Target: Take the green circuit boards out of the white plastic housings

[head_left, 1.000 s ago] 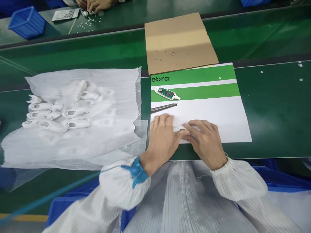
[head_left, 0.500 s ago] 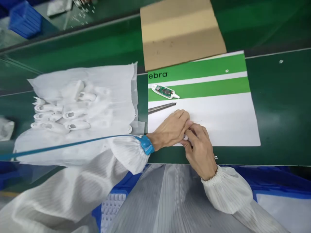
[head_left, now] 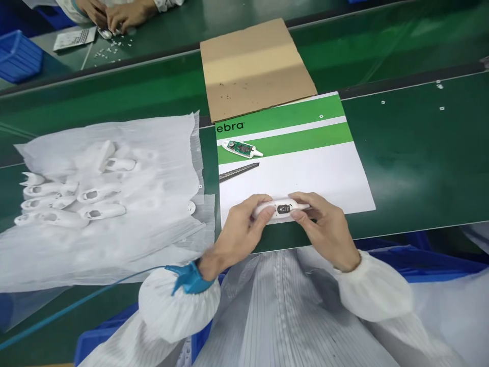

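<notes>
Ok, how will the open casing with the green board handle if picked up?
The casing is probably stiff, since its rim holds a smooth, even curve. It's likely fragile inside: the board and its parts lie exposed. The narrow tip may catch or bend if pushed.

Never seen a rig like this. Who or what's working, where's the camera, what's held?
No machine: a person is working bare-handed. The camera is worn on their head, looking forward and down. The left hand, with a blue strap at its wrist, and the right hand grip a white casing with a dark window, one at each end. Beyond, on a printed sheet, lie a slim metal tool and an open white shell holding a green circuit board. Cardboard lies at its far edge. To the left, white shells rest on white wrapping. The hands at the top are someone else's.
</notes>
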